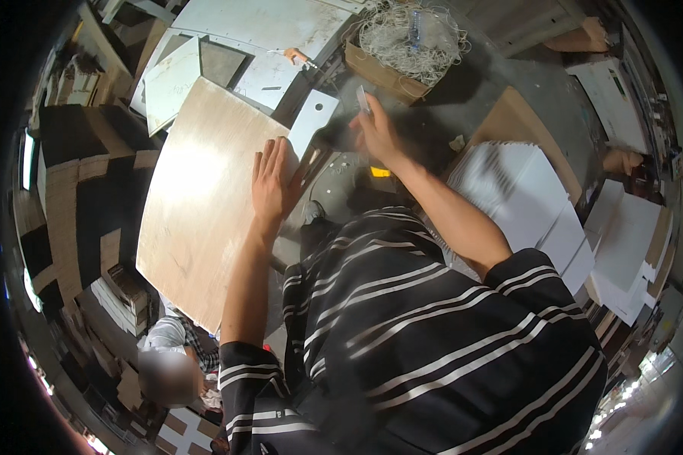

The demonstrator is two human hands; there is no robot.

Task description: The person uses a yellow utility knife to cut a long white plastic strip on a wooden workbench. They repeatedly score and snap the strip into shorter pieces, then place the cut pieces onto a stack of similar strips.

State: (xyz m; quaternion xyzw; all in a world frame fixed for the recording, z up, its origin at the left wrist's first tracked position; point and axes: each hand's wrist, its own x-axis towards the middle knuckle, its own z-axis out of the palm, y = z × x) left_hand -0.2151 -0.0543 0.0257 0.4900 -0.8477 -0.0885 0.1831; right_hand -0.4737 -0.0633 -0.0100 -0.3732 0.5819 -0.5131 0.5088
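Note:
My left hand lies flat, fingers stretched out, on a pale wooden board, close to its right edge. My right hand is raised to the right of the board, apart from it. Its fingers are closed around a thin grey blade-like piece that points up and away from me; its exact kind cannot be made out. Between my hands and a little farther off, a white panel with a round hole sticks out beside the board's far right corner.
A white work surface at the far side bears a small orange-handled tool. Beyond my right hand, a cardboard box holds tangled white cord. White panels stand at right. One person is at lower left; another's arm shows upper right.

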